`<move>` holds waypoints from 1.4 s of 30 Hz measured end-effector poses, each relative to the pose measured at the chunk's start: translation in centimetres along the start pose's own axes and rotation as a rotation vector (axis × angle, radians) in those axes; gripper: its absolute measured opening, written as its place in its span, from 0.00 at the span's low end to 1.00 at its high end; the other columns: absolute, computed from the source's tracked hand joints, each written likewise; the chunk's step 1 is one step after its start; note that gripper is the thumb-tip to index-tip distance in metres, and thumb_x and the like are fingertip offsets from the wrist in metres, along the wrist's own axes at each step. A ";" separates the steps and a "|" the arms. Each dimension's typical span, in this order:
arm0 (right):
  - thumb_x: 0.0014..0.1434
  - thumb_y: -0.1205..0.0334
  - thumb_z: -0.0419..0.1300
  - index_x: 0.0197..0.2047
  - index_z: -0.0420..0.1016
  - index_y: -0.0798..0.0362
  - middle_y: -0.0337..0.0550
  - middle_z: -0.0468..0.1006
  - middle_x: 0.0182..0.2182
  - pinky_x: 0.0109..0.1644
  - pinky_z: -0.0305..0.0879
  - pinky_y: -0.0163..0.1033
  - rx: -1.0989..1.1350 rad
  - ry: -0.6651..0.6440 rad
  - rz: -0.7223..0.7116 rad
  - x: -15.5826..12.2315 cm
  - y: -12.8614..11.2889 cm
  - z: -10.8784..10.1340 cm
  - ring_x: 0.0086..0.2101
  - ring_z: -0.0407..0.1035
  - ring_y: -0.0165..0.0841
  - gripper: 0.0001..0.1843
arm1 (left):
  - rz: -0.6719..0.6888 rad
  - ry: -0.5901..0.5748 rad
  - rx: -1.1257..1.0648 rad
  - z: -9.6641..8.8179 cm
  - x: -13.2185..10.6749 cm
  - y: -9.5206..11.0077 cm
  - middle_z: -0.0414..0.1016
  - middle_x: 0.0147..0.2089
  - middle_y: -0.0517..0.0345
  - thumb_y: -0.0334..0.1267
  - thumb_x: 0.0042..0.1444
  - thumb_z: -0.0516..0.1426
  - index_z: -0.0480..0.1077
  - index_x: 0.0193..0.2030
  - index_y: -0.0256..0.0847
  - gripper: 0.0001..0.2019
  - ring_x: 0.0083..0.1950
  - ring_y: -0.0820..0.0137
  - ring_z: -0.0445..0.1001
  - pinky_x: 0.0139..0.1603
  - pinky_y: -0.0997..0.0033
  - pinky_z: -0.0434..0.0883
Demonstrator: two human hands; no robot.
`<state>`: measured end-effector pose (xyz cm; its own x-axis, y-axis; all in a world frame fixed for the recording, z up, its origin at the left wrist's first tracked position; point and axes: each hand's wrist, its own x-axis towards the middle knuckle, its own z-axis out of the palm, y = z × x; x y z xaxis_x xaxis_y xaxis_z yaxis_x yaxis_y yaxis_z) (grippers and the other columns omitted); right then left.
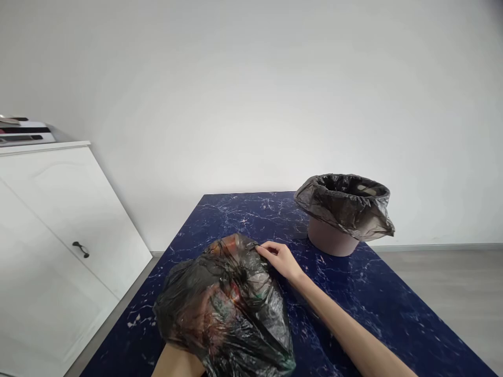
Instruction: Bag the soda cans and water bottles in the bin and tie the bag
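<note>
A full black rubbish bag (226, 303), thin enough to show coloured contents, lies on the dark blue marbled table (353, 293). My right hand (280, 258) reaches in from the lower right and pinches the bag's plastic at its far right edge. My left forearm (176, 362) comes up from the bottom edge and goes under the bag; the left hand itself is hidden behind the plastic. A small pinkish bin (334, 242) lined with a black bag (346, 204) stands at the table's far right, apart from both hands.
A white cupboard (58, 235) with a dark handle stands to the left of the table, with flat items on top. A plain white wall rises behind. Grey floor shows to the right of the table.
</note>
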<state>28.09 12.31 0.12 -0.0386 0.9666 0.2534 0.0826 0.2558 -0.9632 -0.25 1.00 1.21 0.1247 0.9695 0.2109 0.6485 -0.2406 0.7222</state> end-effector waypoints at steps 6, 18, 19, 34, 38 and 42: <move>0.57 0.26 0.65 0.33 0.79 0.51 0.42 0.79 0.29 0.38 0.65 0.41 -0.005 0.273 0.023 -3.1 2.0 -4.2 0.32 0.70 0.39 0.32 | -0.092 -0.035 0.024 -1.3 -0.2 1.1 0.85 0.56 0.48 0.51 0.65 0.61 0.69 0.70 0.54 0.27 0.56 0.46 0.85 0.51 0.43 0.85; 0.50 0.25 0.69 0.36 0.79 0.50 0.41 0.80 0.29 0.35 0.68 0.40 0.111 0.588 0.143 -7.9 3.4 -10.1 0.31 0.70 0.38 0.33 | 0.005 0.307 0.388 -8.8 0.3 3.4 0.83 0.59 0.50 0.60 0.57 0.64 0.69 0.60 0.49 0.29 0.55 0.51 0.85 0.51 0.57 0.82; 0.49 0.25 0.70 0.36 0.80 0.50 0.41 0.80 0.29 0.34 0.68 0.40 0.127 0.589 0.149 -7.8 3.3 -10.0 0.30 0.70 0.38 0.34 | 0.000 0.322 0.428 -9.7 0.4 3.2 0.83 0.58 0.50 0.60 0.58 0.63 0.70 0.59 0.48 0.28 0.55 0.51 0.84 0.51 0.57 0.81; 0.46 0.30 0.74 0.34 0.81 0.50 0.41 0.81 0.29 0.30 0.67 0.38 0.211 0.569 0.192 -8.3 2.7 -9.9 0.28 0.70 0.37 0.30 | -0.249 0.118 0.903 -13.8 7.2 3.1 0.73 0.65 0.42 0.45 0.62 0.57 0.70 0.61 0.43 0.22 0.54 0.46 0.80 0.51 0.50 0.75; 0.46 0.32 0.74 0.35 0.81 0.49 0.40 0.81 0.29 0.30 0.67 0.38 0.211 0.559 0.191 -8.3 2.7 -9.9 0.29 0.70 0.37 0.29 | -0.270 0.092 0.930 -13.2 8.5 2.7 0.73 0.66 0.36 0.46 0.60 0.57 0.66 0.68 0.35 0.30 0.61 0.42 0.77 0.58 0.44 0.72; 0.46 0.31 0.74 0.35 0.80 0.49 0.40 0.81 0.29 0.30 0.66 0.38 0.210 0.554 0.196 -8.4 2.6 -9.9 0.29 0.71 0.37 0.30 | -0.253 0.089 0.908 -12.7 9.3 1.8 0.71 0.69 0.34 0.45 0.59 0.57 0.61 0.73 0.32 0.36 0.61 0.41 0.78 0.58 0.43 0.72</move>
<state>38.44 5.05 -3.61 0.4844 0.8745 0.0246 -0.1644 0.1186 -0.9792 -7.41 8.98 12.83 -0.1334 0.9717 0.1948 0.9896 0.1413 -0.0272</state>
